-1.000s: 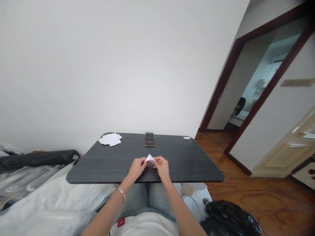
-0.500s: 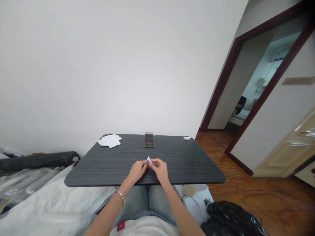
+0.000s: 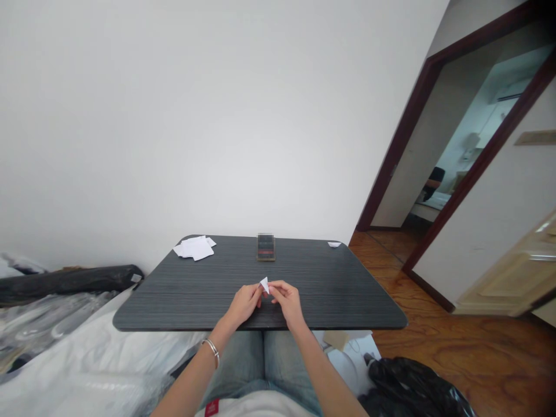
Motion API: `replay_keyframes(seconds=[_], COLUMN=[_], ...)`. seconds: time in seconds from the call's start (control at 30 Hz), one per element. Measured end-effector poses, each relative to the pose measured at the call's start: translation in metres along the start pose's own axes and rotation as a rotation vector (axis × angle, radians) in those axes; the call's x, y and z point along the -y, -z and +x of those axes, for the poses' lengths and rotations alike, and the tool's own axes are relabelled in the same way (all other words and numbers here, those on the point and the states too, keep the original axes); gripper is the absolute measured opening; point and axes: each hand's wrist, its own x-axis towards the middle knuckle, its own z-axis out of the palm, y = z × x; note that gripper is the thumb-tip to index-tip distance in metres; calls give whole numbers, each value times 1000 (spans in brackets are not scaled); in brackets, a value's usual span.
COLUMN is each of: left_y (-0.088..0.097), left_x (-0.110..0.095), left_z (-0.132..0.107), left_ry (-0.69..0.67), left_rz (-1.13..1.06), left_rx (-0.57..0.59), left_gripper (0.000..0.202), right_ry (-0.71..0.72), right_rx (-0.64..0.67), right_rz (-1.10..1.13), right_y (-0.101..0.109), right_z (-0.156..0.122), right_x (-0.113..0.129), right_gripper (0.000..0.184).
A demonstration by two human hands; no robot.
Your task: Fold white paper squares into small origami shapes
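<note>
A small folded white paper [image 3: 264, 284] stands up between my two hands over the near middle of the dark table [image 3: 182, 295]. My left hand [image 3: 244, 304], with a silver bracelet on its wrist, pinches the paper's left side with closed fingers. My right hand [image 3: 285, 300] pinches its right side, fingers curled. Both hands rest close together just above the tabletop.
A loose pile of white paper sheets [image 3: 194, 247] lies at the table's far left corner. A phone [image 3: 266, 247] stands at the far middle, and a small folded white paper piece [image 3: 334, 244] lies at the far right corner. A black bag [image 3: 417, 391] sits on the wooden floor to the right.
The paper was a wider flat triangle a second ago; it is now folded narrower and stands more upright. My hands have drawn closer together.
</note>
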Motion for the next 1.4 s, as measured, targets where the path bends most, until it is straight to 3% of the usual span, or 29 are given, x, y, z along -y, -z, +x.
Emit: replay_keyframes(seconds=[0.27, 0.6, 0.83, 1.13, 1.3, 1.4], left_y=[-3, -5, -2, 11, 14, 11], left_x=[1, -5, 1, 0, 0, 4], left_z=[0, 2, 4, 0, 1, 3], left_ry=[-20, -21, -57, -127, -78, -4], left_rz=[194, 257, 228, -26, -221, -381], left_rx=[64, 63, 136, 296, 188, 198], left_gripper=[48, 44, 39, 25, 31, 31], right_ry=[-70, -167, -96, -61, -62, -51], right_rx=[-50, -51, -36, -33, -57, -60], right_rz=[87, 159, 119, 49, 32, 32], right_y=[0, 1, 3, 5, 7, 8], right_z=[1, 3, 5, 4, 4, 3], right_x=[-2, -1, -7, -10, -12, -11], right_gripper=[27, 32, 32, 20, 20, 17])
